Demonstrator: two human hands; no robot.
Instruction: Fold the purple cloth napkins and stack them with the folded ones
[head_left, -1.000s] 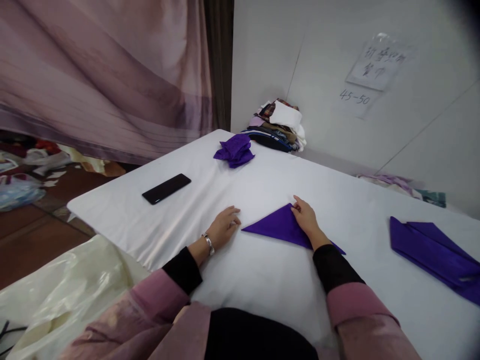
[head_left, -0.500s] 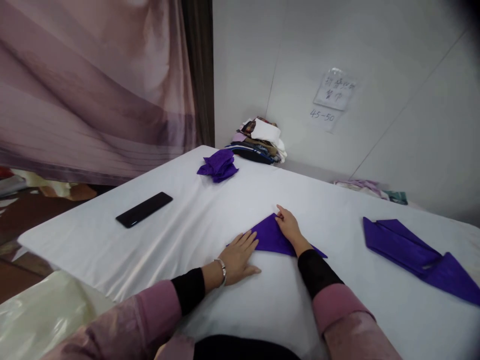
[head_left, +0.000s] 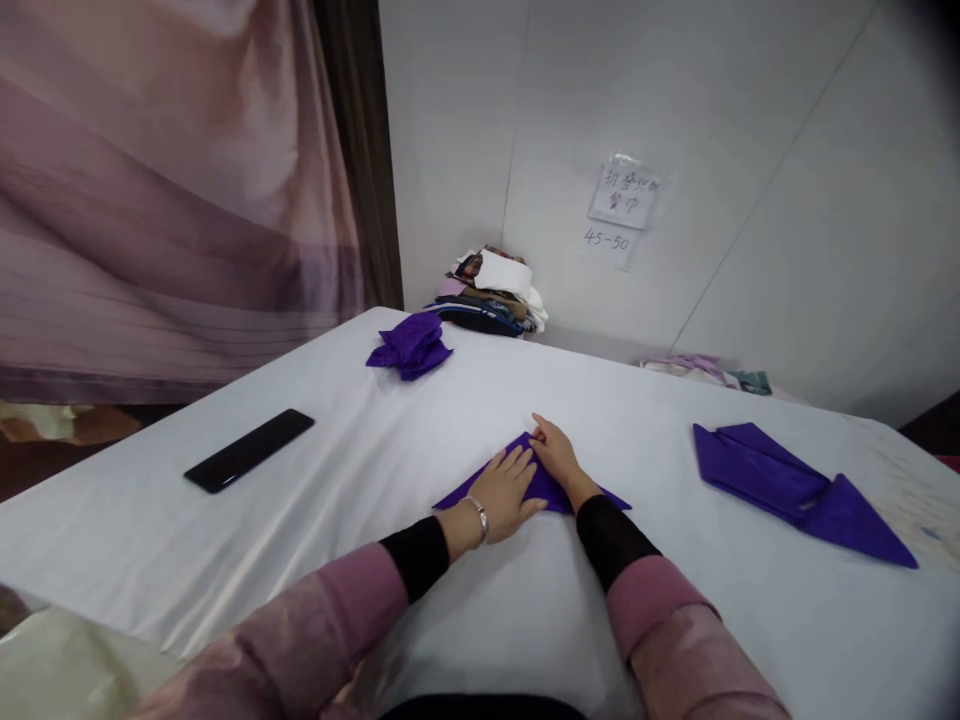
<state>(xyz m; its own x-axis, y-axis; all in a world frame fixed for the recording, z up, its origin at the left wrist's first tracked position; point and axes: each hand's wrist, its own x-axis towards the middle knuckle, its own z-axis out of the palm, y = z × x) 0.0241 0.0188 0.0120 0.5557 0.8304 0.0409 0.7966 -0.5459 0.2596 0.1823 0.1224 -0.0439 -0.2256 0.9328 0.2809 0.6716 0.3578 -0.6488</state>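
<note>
A purple cloth napkin [head_left: 551, 490], folded into a flat triangle, lies in front of me with its peak pointing away. My left hand [head_left: 504, 498] rests flat on its middle, fingers stretched out and together, and covers part of the cloth. At the peak, my right hand [head_left: 553, 452] has its thumb and fingers closed on the cloth's tip; the exact grip is partly hidden. The napkin's two lower corners stick out to either side of my wrists.
A white-covered table [head_left: 300, 540] bears a black phone [head_left: 250, 450] at left, a crumpled purple cloth [head_left: 411, 346] behind, and a folded purple napkin [head_left: 799, 490] at right. Stacked clothes [head_left: 491, 290] and more fabric [head_left: 694, 370] lie by the wall, under a paper sign [head_left: 625, 192].
My left hand has slid right and inward, from the napkin's left end onto its middle. My right hand stays at the peak. The view has shifted slightly right.
</note>
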